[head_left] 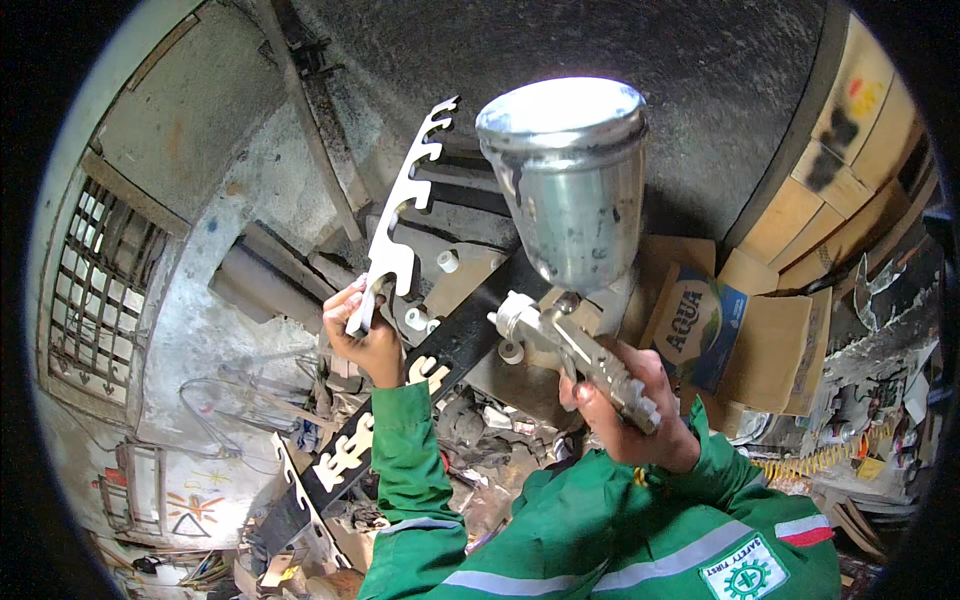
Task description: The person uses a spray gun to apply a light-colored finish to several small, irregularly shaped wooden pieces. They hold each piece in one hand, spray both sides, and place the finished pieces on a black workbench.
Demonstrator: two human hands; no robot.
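Observation:
My left hand (362, 335) is closed round the lower end of a long white notched rack strip (396, 230). The strip slants upward, and hook-shaped cutouts run along its right edge. In my right hand (640, 415) is a spray gun (545, 328) with a large silver cup (575, 185) on top. Its nozzle faces left, toward the strip but apart from it. My fingers wrap round the gun's handle; the trigger is partly hidden. Below my left hand, small white hooked pieces (345, 455) lie on a dark board (450, 350).
An open cardboard box (765, 350) stands at the right, beside wooden panels (860, 130). Several small white cylinders (447, 261) sit on a surface behind the strip. Debris (480, 430) covers the floor. A yellow coiled hose (820, 458) runs at the right, and a barred window (105, 285) is at the left.

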